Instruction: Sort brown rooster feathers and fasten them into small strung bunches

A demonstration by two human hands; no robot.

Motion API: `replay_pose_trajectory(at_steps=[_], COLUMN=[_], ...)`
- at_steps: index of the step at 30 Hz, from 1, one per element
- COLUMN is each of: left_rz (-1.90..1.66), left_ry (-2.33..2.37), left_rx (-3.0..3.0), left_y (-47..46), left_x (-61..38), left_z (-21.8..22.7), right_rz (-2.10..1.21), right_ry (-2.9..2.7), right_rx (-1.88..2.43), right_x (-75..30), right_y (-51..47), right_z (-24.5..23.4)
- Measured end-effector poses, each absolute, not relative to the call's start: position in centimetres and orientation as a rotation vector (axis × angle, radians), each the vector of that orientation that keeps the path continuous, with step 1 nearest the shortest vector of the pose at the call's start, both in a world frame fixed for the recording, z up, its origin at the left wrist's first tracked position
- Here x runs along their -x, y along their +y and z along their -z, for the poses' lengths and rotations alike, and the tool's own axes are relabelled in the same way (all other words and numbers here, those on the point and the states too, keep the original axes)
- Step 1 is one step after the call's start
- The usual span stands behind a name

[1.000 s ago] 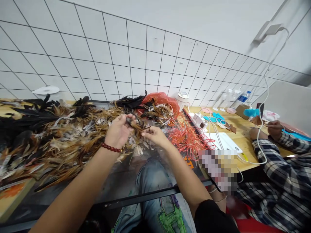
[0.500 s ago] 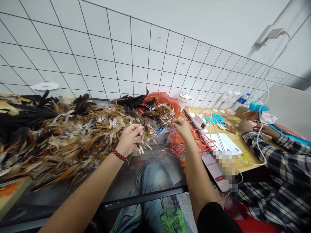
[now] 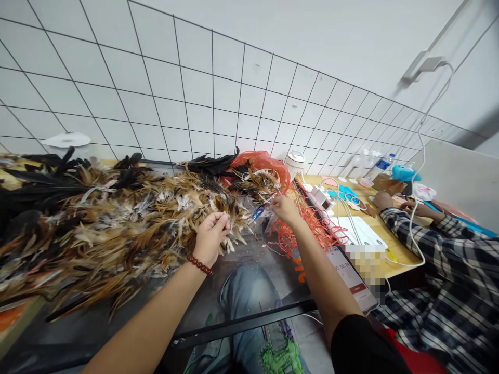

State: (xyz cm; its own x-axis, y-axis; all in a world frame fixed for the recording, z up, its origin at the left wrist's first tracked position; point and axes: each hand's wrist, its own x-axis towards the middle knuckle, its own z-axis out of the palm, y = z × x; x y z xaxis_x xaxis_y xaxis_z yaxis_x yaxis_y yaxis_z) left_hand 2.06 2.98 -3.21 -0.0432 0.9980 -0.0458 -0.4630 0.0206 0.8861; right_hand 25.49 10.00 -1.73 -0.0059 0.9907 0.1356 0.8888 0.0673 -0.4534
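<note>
My left hand (image 3: 212, 234), with a beaded bracelet (image 3: 199, 265) at its wrist, is closed in a pinch at the right edge of a big pile of feathers (image 3: 136, 223) in brown, white and black. Whatever sits between its fingertips is too small to name. My right hand (image 3: 285, 211) is also pinched, fingers pointing left, over a tangle of orange-red cord (image 3: 300, 226); what it grips is hidden. Between the hands lie blue-handled snips (image 3: 258, 212). Just behind them, a red plastic bag (image 3: 259, 157) holds a smaller feather bunch (image 3: 259, 182).
A phone (image 3: 353, 280) with a running timer lies right of my right forearm. Beyond it are a white power strip (image 3: 360, 232), cables and a white lidded cup (image 3: 295, 162). At the far right, a co-worker's plaid sleeve (image 3: 405, 223) reaches over the table. A wire grid (image 3: 212, 78) stands behind.
My right hand has come slightly left and down, closer to the snips. My left hand sits a little lower, still pinched. The whole view has shifted slightly.
</note>
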Motion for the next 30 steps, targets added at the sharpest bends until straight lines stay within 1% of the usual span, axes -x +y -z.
replay_pose_trajectory(at_steps=[4,5,7,9,17,21,25,29,30], left_rz=[-1.333,-1.314,-1.284,-1.261,-1.214,-1.323,-1.388,-1.371,-1.363], left_ry=[0.818,0.809,0.814,0.837,0.911,0.879,0.872,0.878,0.877], left_rx=[-0.664,-0.640,-0.635,-0.671,-0.752,-0.630,-0.577,-0.608,-0.618], left_y=[3.2,3.2,3.1,2.9,2.7,3.3,3.5,3.2,3.2], left_x=[-1.5,-1.4,-1.4,-1.6,-2.4,-1.7,-1.3,-1.6,-1.7], left_z=[2.9,2.8,2.7,2.6,3.3,3.4,3.2,3.1,3.1], right_rz=[-1.187,-1.347,-1.516,-1.567,-1.641,-1.555,-1.325,-0.827,-0.762], right_ry=[-1.274,-1.169,-1.059,-1.060,-1.319,-1.277,-1.293,-1.422,-1.482], right_rx=[1.241,1.132,1.035,1.038,1.070,1.123,1.218,1.295,1.266], right_x=[-24.0,-23.5,-22.3,-21.1,-18.4,-19.7,-21.9,-21.9,-21.4], right_y=[8.3,7.7,6.6,5.8,4.5,4.8,5.7,5.8,5.7], right_z=[0.8,0.7,0.7,1.1,2.5,2.6,2.8,3.0,3.0])
